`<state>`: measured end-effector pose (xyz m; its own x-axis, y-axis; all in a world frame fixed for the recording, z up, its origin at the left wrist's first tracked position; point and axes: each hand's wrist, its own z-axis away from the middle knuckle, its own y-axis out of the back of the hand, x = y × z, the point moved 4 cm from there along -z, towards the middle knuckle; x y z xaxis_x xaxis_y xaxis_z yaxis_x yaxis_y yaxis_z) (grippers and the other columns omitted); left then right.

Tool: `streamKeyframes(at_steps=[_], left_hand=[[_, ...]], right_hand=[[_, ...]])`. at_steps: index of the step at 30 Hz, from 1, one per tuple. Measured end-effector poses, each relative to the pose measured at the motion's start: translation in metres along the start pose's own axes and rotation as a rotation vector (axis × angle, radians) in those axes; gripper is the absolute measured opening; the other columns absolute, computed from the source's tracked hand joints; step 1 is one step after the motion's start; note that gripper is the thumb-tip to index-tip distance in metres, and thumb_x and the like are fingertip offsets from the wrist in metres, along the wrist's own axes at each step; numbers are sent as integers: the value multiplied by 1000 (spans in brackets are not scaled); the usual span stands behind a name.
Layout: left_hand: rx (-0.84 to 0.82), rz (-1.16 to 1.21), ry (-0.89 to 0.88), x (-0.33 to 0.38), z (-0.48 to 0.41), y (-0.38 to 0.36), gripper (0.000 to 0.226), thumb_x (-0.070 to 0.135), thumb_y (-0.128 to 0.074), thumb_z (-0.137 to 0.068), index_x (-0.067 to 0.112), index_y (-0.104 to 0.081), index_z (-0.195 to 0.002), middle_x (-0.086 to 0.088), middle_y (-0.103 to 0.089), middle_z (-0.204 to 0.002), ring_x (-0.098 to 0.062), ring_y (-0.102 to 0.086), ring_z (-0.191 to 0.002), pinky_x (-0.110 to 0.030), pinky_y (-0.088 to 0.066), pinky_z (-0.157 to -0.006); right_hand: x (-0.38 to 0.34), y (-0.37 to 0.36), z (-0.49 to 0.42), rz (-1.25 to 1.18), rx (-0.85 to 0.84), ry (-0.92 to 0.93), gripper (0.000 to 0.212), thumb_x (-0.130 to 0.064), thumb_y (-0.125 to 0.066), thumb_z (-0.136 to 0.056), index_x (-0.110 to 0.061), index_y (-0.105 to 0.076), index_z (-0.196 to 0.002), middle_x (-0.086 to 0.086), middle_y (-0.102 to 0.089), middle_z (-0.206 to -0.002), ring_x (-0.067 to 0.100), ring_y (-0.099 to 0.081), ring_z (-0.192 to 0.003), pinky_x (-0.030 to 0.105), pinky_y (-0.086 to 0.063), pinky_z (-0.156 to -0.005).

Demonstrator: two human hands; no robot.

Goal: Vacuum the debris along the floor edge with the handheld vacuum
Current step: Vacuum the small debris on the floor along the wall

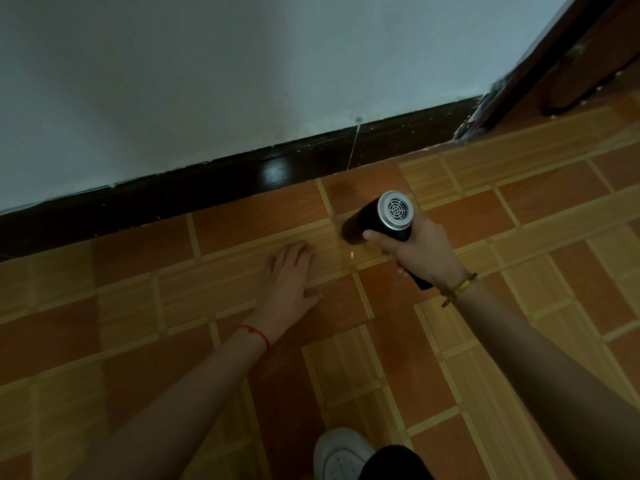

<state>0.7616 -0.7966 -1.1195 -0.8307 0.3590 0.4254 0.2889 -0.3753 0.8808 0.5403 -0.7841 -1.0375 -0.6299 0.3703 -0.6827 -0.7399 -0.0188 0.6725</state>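
My right hand [420, 252] grips the handle of a black handheld vacuum [379, 218]. Its silver vented rear cap faces the camera, and its front end points down and left at the brown tiled floor [242, 230], a short way from the dark skirting board [207, 188]. A small pale speck of debris [351, 254] lies on the tile just below the vacuum's front. My left hand [292, 275] rests flat on the floor, fingers spread, left of the vacuum. White flecks dot the skirting board near the corner.
A pale wall [242, 64] rises above the skirting. A brown wooden door frame [554, 64] meets the wall at the upper right corner. A white shoe [341, 455] and a dark trouser leg show at the bottom edge.
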Motion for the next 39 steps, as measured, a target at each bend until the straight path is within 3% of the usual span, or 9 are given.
streamKeyframes(at_steps=[7, 11, 13, 15, 17, 24, 29, 32, 39], left_hand=[[-14, -20, 15, 2, 0, 2, 85, 40, -75, -79, 19, -34, -150, -1, -31, -156, -22, -26, -144, -44, -20, -120], [-44, -40, 13, 5, 1, 5, 85, 39, -73, -82, 19, -30, -152, -1, -28, -158, -22, -24, -146, -45, -19, -121], [-60, -56, 12, 5, 0, 6, 85, 40, -72, -83, 19, -29, -152, -1, -28, -158, -22, -23, -146, -46, -18, -121], [-63, -62, 11, 5, 0, 6, 85, 40, -72, -82, 19, -29, -152, -1, -29, -157, -22, -24, -146, -49, -18, -121], [-69, -66, 9, 6, -1, 6, 85, 40, -73, -81, 19, -30, -151, -1, -31, -156, -22, -25, -145, -50, -18, -120], [-91, -52, 31, 9, -5, 5, 89, 42, -74, -80, 19, -26, -152, -2, -32, -153, -24, -25, -144, -54, -17, -120], [-103, -93, 26, 10, -3, 3, 92, 44, -74, -80, 19, -23, -153, -3, -29, -153, -24, -23, -145, -58, -17, -119], [-106, -105, 24, 10, -3, 4, 93, 43, -74, -80, 19, -22, -154, -2, -28, -154, -23, -22, -145, -58, -17, -119], [-112, -138, 25, 9, -3, 3, 96, 48, -73, -79, 19, -20, -155, -1, -27, -154, -22, -22, -146, -60, -18, -117]], right_hand=[[-6, -7, 2, -30, -66, 2, 52, -48, -71, -81, -19, -56, -122, -3, -69, -78, 6, -60, -41, 22, -52, -42], [-7, -9, 2, -48, -104, 14, 52, -45, -70, -82, -18, -54, -123, 7, -71, -78, 12, -60, -42, 24, -53, -43], [-2, -5, 3, -16, -43, 15, 58, -54, -68, -79, -18, -55, -121, 5, -72, -80, 12, -63, -46, 28, -57, -50], [8, 5, 3, 33, 88, 1, 76, -74, -60, -68, -18, -56, -120, 3, -73, -88, 18, -68, -64, 40, -61, -68], [17, 14, 3, 47, 165, -12, 87, -81, -54, -63, -17, -56, -122, 5, -74, -97, 26, -70, -79, 43, -60, -75], [35, 24, 9, 79, 181, -45, 65, -59, -66, -77, -12, -57, -120, 9, -73, -98, 21, -65, -76, 36, -58, -73], [41, 25, 6, 63, 308, -84, 68, -61, -65, -76, -9, -58, -118, 11, -74, -98, 32, -71, -84, 28, -54, -67], [39, 24, -1, 48, 273, -91, 74, -68, -63, -71, -11, -57, -119, 9, -73, -98, 29, -71, -80, 34, -58, -70], [32, 25, -16, 67, 262, -65, 64, -62, -65, -76, -12, -59, -116, 7, -75, -93, 20, -70, -72, 36, -60, -69]])
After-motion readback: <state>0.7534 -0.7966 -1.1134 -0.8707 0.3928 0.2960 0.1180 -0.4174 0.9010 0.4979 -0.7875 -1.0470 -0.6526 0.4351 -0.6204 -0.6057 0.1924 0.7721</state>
